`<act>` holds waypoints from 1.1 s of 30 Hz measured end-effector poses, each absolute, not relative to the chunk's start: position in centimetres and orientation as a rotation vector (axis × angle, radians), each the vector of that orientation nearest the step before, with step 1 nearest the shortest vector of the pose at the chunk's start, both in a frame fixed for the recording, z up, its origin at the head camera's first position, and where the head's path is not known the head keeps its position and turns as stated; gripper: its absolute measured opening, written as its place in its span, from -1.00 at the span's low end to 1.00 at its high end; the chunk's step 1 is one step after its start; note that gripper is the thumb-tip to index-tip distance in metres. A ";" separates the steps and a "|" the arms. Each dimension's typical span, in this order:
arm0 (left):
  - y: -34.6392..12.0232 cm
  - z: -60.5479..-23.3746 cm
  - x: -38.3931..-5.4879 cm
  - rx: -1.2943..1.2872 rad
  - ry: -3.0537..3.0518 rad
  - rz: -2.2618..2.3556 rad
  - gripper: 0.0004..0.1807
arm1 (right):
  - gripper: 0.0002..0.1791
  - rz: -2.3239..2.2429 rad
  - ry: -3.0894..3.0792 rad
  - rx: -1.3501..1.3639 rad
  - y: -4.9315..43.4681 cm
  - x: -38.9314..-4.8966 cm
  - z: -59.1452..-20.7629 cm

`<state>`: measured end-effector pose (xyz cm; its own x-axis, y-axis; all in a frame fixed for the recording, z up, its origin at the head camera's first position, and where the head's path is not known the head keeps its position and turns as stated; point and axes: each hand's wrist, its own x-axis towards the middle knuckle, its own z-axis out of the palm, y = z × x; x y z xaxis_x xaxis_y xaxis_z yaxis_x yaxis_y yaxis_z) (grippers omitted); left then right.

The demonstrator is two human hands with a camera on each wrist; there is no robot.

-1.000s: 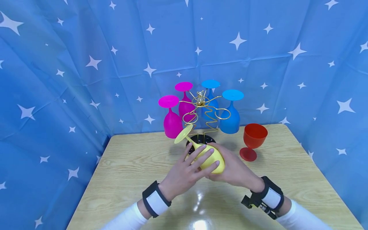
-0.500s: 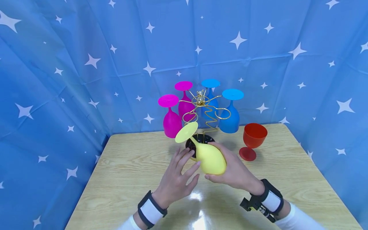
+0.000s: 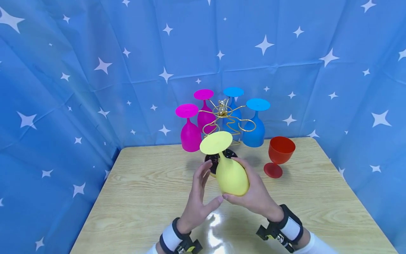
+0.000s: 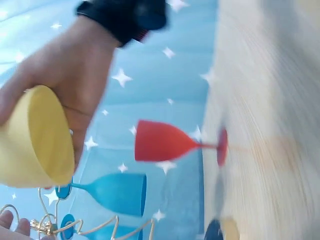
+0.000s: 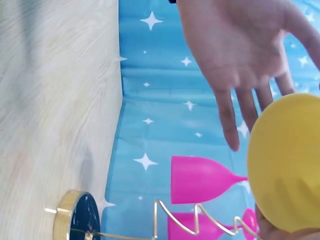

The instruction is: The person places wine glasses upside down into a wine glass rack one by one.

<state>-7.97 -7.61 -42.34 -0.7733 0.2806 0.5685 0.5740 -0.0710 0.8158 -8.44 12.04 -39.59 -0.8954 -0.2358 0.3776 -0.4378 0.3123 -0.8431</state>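
Note:
My right hand (image 3: 259, 193) grips the bowl of a yellow goblet (image 3: 232, 179), upside down and tilted, its foot toward the rack. The goblet is in the air above the table. Beside its left side my left hand (image 3: 197, 201) is held with fingers extended and apart from it; the right wrist view shows this palm (image 5: 240, 45) facing the goblet. Just behind stands a gold wire goblet rack (image 3: 245, 123) on a black round base (image 3: 231, 153), partly hidden by the yellow goblet. Two magenta goblets (image 3: 191, 135) hang inverted at its left, two blue goblets (image 3: 253, 132) at its right.
A red goblet (image 3: 281, 151) stands upright on the wooden table (image 3: 142, 190), right of the rack. Close behind the table hangs a blue star-patterned cloth (image 3: 142, 98), which also covers both sides. A small gold bear figure (image 3: 222, 107) tops the rack.
My left hand has come off the yellow goblet, and its palm has turned inward. The goblet has swung more upright, its foot moving to the right, while my right hand keeps its grip.

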 end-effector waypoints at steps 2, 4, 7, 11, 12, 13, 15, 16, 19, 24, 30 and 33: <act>-7.4 -42.2 -7.9 -0.929 -1.929 -2.072 -0.01 | 0.05 1.641 -2.361 0.620 11.8 -8.3 -39.8; -7.2 -42.2 -7.9 -0.926 -1.900 -2.155 -0.01 | 0.05 1.649 -2.340 0.607 11.6 -8.1 -40.1; -6.9 -42.2 -7.9 -0.922 -1.905 -2.219 -0.01 | 0.05 1.666 -2.299 0.597 11.4 -8.0 -40.7; -6.5 -42.0 -7.8 -0.933 -1.933 -2.248 -0.01 | 0.05 1.659 -2.226 0.640 11.0 -7.9 -41.5; -6.4 -42.0 -7.8 -0.936 -1.940 -2.252 0.00 | 0.05 1.655 -2.214 0.651 10.9 -7.9 -41.7; -6.3 -41.9 -7.8 -0.937 -1.945 -2.257 0.00 | 0.06 1.651 -2.202 0.661 10.8 -7.9 -41.9; -6.2 -41.9 -7.8 -0.934 -1.962 -2.269 0.00 | 0.06 1.645 -2.188 0.670 10.6 -7.8 -42.1; -6.2 -41.9 -7.7 -0.928 -1.972 -2.275 0.01 | 0.06 1.644 -2.187 0.669 10.4 -7.7 -42.3; -6.1 -41.9 -7.8 -0.932 -1.989 -2.266 -0.01 | 0.06 1.640 -2.187 0.671 10.1 -7.6 -42.5; -6.0 -42.1 -7.9 -0.913 -2.042 -2.230 -0.05 | 0.07 1.641 -2.174 0.731 9.8 -7.6 -43.0; -6.2 -42.0 -7.9 -0.765 -2.167 -2.175 -0.02 | 0.18 1.609 -2.180 0.839 9.8 -7.7 -43.5; -6.3 -42.0 -8.1 -0.685 -2.238 -2.174 0.00 | 0.24 1.629 -2.232 0.863 9.8 -7.6 -43.5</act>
<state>-8.12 -6.34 -41.99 -0.9066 0.3361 0.2552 0.2648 -0.0177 0.9641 -7.59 9.84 -43.50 -0.7947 -0.3149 0.5189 -0.5902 0.2010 -0.7818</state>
